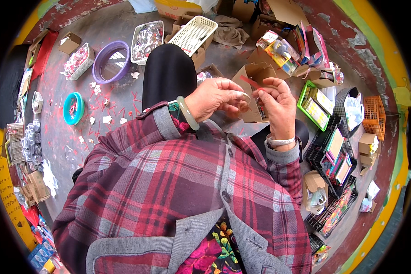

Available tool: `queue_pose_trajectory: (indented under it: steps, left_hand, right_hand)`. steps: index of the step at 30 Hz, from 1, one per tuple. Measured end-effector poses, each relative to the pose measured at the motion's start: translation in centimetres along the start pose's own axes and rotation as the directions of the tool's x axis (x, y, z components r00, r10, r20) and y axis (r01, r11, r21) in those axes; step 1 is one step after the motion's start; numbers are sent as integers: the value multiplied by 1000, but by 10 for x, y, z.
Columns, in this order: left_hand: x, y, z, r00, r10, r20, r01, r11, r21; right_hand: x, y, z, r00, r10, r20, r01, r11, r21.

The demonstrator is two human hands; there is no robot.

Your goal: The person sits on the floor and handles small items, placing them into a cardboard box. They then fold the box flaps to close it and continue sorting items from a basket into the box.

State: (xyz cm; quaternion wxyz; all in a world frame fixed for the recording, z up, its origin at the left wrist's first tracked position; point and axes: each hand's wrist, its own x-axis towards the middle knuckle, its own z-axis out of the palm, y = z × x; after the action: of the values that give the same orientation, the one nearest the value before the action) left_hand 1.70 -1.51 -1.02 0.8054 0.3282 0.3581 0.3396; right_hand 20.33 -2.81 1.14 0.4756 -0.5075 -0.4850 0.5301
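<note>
My left hand, with a pale green bangle at its wrist, is raised over my lap. Its thumb and fingers pinch a small, pale, roundish piece whose kind I cannot make out. Close by on the right, my right hand is closed on a thin red strip that points up and left from the fingertips. A small gap separates the two hands. Just beyond them, an open cardboard box sits between my knees, its contents partly hidden by my hands.
A purple basin, a teal bowl and white baskets stand on the floor at left and ahead. Red scraps litter the floor. On the right are a green tray, black crates and an orange basket.
</note>
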Motion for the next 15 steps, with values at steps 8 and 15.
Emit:
queue_pose_trajectory:
  steps: [8,15]
  left_hand:
    - [-1,0,-2,997,33,-65,-37,997,-70]
    - [0,-2,-3,997,23,-80,-27,999,-48]
  right_hand:
    - [-2,4,4,992,128,11,-129,985,116]
    - [-7,14,4,985,163,59,-171,966,195]
